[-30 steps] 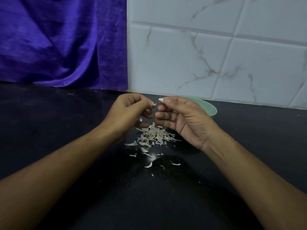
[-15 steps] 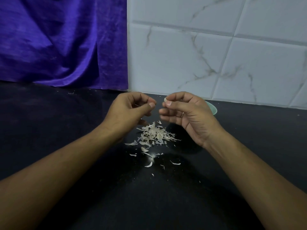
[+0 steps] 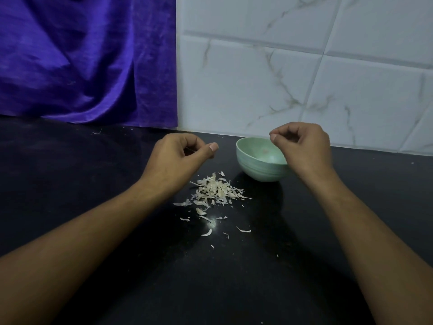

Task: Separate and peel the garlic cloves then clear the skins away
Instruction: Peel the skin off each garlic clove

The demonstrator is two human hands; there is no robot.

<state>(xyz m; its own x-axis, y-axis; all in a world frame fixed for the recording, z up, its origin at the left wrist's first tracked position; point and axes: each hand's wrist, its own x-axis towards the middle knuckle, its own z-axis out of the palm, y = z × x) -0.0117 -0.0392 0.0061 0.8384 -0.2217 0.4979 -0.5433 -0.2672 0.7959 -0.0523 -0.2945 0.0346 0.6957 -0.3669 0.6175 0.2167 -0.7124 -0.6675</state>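
Head view shows one bowl (image 3: 254,170), pale green, on the black counter (image 3: 93,184). It stands directly under the right hand (image 3: 304,148), whose wrist covers the bowl's right rim. Inside the bowl I see only smooth green wall and one faint pinkish spot. I cannot tell if this spot is a clove, and no clove is plainly visible anywhere.

Two hands are in view, well apart from each other. The right hand hovers over the bowl with fingers curled and thumb tip pressed to the forefinger tip. I cannot tell whether something small is pinched there. The left hand (image 3: 180,158) is to the left of the bowl, not touching it. It is curled into a loose fist with the thumb laid along the forefinger, and nothing shows in it.

The skins (image 3: 218,191) lie in one pile on the counter, below the left thumb and just beside the left wrist, between the two forearms. The pile is near the bowl but does not touch it. Loose flakes (image 3: 207,232) are scattered from the pile toward the person — several, too small to count surely.

Behind the left hand hangs one purple cloth (image 3: 82,62); behind the right hand are white marbled tiles (image 3: 257,78).
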